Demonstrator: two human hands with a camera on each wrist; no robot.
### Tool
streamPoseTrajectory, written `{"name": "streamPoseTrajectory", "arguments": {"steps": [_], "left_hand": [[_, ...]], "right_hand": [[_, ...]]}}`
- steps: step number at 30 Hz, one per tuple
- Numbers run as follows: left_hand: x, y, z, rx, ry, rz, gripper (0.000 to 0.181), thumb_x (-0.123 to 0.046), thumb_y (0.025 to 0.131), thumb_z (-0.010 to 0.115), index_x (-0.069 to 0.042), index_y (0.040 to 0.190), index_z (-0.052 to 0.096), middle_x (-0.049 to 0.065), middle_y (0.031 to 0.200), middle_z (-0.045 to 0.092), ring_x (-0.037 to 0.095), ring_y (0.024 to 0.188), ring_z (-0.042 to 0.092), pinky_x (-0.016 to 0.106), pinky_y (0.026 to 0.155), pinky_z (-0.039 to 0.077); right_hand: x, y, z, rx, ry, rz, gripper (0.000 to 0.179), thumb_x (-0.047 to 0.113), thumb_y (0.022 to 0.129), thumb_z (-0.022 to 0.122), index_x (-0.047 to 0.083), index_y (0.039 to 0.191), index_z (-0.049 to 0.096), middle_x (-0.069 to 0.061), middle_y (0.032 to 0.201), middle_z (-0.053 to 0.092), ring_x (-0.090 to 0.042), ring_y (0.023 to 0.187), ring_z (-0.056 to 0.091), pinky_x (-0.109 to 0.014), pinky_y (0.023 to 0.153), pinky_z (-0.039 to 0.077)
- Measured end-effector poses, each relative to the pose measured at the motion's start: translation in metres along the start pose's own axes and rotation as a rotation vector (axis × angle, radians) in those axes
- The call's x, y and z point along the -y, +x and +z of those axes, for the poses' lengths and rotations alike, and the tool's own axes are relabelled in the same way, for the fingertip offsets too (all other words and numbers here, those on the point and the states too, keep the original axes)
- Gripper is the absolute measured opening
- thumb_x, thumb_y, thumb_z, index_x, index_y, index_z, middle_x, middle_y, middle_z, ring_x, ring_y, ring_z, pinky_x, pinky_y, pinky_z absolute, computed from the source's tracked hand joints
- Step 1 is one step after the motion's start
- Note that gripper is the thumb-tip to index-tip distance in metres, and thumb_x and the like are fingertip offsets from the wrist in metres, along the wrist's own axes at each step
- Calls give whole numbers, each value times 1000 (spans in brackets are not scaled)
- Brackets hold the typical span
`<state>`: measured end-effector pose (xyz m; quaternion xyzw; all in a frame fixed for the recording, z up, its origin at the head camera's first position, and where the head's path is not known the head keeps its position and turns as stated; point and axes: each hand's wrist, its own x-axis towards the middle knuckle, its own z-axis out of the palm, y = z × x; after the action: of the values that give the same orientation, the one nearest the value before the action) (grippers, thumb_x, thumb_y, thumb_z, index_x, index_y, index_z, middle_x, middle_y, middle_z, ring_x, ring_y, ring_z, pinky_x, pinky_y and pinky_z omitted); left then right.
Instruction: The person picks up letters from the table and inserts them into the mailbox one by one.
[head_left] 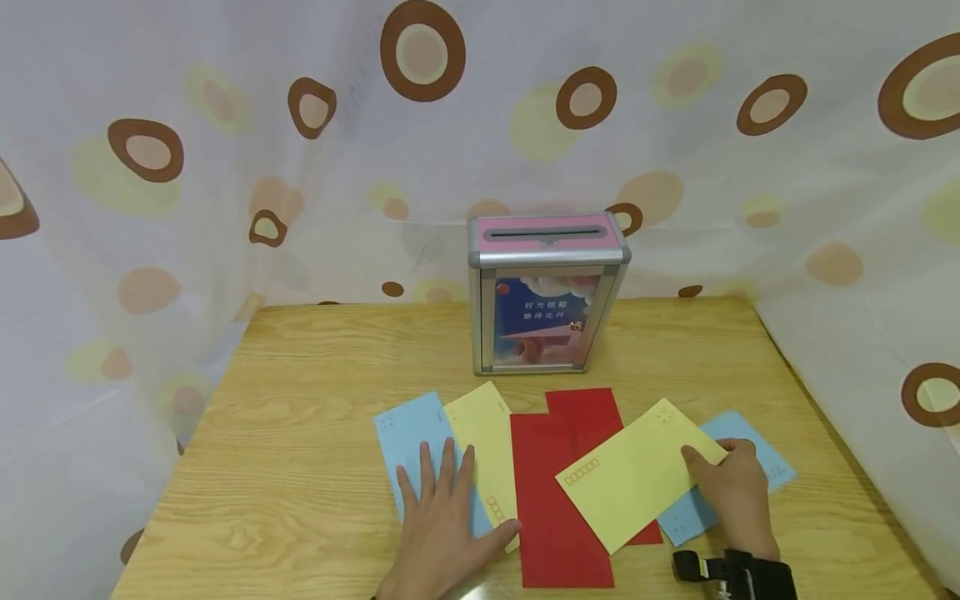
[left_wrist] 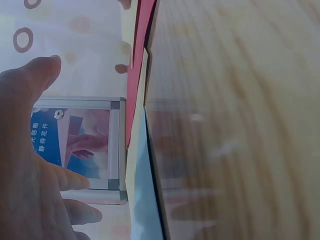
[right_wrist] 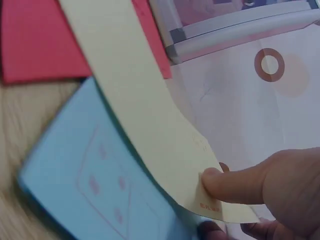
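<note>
My right hand (head_left: 737,492) pinches a yellow envelope (head_left: 637,475) at its right end, thumb on top, as the right wrist view shows. Under that envelope lie a blue envelope (right_wrist: 100,165) and part of a red one (head_left: 588,417). My left hand (head_left: 438,529) has its fingers spread over another blue envelope (head_left: 408,425) and holds nothing; in the left wrist view a gap shows between its fingers and the blue envelope (left_wrist: 145,200). Beside it lies a second yellow envelope (head_left: 480,425). Another red envelope (head_left: 551,533) lies in the middle, partly overlapped by the pinched one.
A silver-framed box (head_left: 551,292) with a pink top and a slot stands at the back of the wooden table (head_left: 300,400). Behind it and along both sides hangs a patterned white cloth (head_left: 487,150). A black strap (head_left: 757,575) circles my right wrist.
</note>
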<state>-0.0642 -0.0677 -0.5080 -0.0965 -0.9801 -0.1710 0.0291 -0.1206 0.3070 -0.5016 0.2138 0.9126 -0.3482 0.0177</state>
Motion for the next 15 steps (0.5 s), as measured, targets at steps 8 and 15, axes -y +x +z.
{"name": "streamPoseTrajectory", "arguments": {"steps": [8,15], "left_hand": [[2,-1,1,-23,-5,12,105,-85,77,45,-13,153,31,17,158,25,47,144,4,77,107,5],[4,-3,-1,-12,-9,11,105,-84,78,45,-14,153,29,17,159,24,46,144,3,76,107,4]], "right_hand": [[6,-8,-4,-118,119,-3,60,33,97,57,-11,133,37,-38,109,61,-40,85,61,-32,52,45],[14,-14,-1,-190,230,-9,51,34,97,59,-8,126,55,-26,97,71,-15,64,66,-23,50,51]]}}
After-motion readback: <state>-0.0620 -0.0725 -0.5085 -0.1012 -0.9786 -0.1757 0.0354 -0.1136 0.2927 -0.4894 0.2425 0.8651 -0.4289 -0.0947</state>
